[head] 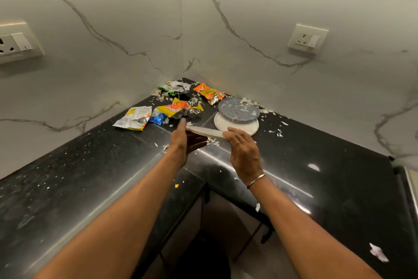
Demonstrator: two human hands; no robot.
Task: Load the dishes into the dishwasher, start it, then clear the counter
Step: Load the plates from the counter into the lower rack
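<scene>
The right hand (243,150) curls its fingers over one rim of a thin white round plate (205,131), which is held low above the counter's inner front corner and seen almost edge-on. The left hand (181,141) lays straight fingers against the opposite rim, steadying rather than gripping. The plate looks stiff, glazed and breakable, and possibly slick, so holding it at opposite rims and keeping it level seems the safest way to carry it. Just behind it, towards the back corner, a grey speckled plate (238,110) sits stacked on a second white plate (253,126). Crumpled foil snack wrappers (178,108) in orange, yellow, blue and green lie in the back corner, with white scraps strewn around them. The black polished stone counter (90,177) is glossy and turns a corner. Behind it are white veined marble walls (124,18) carrying cream switch sockets (307,39).
</scene>
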